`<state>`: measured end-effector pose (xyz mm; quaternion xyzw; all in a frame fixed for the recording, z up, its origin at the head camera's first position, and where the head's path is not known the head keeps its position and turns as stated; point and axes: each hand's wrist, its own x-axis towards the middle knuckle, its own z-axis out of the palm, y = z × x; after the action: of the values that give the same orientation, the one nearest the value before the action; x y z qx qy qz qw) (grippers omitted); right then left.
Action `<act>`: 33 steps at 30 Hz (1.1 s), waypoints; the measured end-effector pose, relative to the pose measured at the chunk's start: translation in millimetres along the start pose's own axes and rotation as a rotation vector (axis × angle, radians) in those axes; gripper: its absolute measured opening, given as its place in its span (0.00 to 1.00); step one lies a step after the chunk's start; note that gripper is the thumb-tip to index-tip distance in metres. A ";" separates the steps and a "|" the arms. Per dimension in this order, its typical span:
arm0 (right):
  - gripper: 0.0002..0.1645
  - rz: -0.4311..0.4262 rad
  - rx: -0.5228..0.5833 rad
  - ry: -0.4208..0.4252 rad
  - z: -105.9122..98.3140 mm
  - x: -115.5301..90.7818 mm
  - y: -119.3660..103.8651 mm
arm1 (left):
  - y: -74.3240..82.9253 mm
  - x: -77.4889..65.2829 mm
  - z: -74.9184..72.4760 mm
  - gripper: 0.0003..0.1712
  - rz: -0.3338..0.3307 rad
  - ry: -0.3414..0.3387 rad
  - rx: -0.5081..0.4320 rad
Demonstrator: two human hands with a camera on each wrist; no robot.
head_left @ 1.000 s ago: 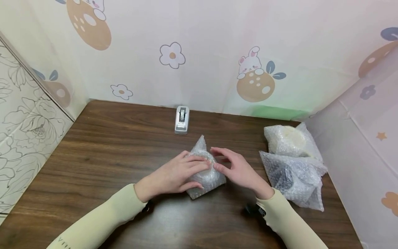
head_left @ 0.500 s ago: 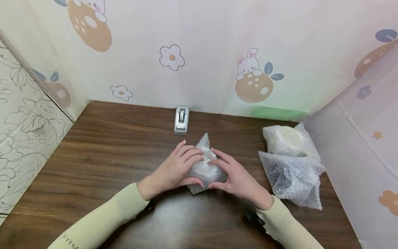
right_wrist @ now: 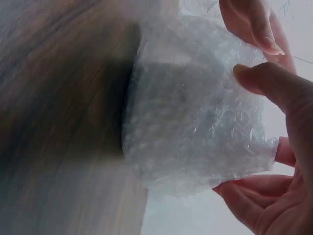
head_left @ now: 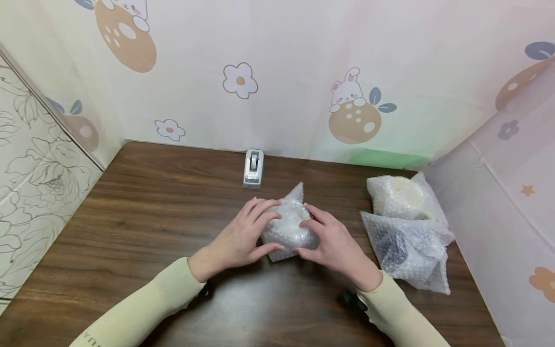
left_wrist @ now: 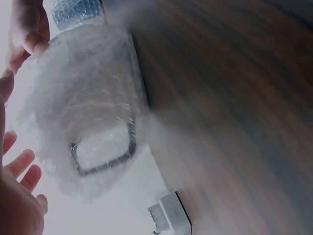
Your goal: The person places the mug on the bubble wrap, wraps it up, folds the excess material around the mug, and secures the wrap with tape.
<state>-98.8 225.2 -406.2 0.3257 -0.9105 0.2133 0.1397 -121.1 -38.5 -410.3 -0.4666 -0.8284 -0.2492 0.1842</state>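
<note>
A round bundle in clear bubble wrap (head_left: 291, 221) sits on the brown wooden table, a pointed flap of wrap sticking up at its far side. My left hand (head_left: 243, 235) holds its left side, thumb at the near edge and fingers over the top. On the opposite side, my right hand (head_left: 334, 240) grips it with curved fingers. Through the wrap (left_wrist: 88, 88) in the left wrist view shows a dark U-shaped outline; the thing inside is otherwise blurred. The right wrist view has the bubbled side (right_wrist: 190, 117) between thumb and fingers.
Behind the bundle, near the back wall, stands a white tape dispenser (head_left: 253, 169). Two more bubble-wrapped packages lie at the table's right side, a pale round one (head_left: 405, 196) behind a darker one (head_left: 405, 255). A patterned curtain (head_left: 286, 96) borders the back.
My right hand has closed in from hovering to gripping the bundle's right side. The bundle has turned a little, its pointed flap swinging right, and my left fingers have drawn back to its left side.
</note>
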 end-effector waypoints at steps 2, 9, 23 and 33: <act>0.30 0.042 -0.025 0.022 -2.4 -2.7 4.2 | -0.9 -1.1 -0.8 0.30 -0.034 -0.007 -0.014; 0.30 0.229 -0.085 0.087 -12.9 -18.7 22.2 | -5.6 -6.2 -3.1 0.24 -0.109 -0.066 -0.002; 0.31 0.498 -0.112 0.041 -43.1 -37.3 46.6 | -12.7 -14.4 -1.9 0.22 -0.159 -0.134 0.009; 0.45 0.506 -0.060 -0.022 -44.7 -37.8 43.5 | -19.2 -20.4 -5.6 0.22 -0.323 -0.111 0.114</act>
<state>-93.7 297.1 -395.1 0.0853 -0.9703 0.2110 0.0817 -127.2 -64.1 -421.3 -0.3295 -0.9142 -0.2021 0.1220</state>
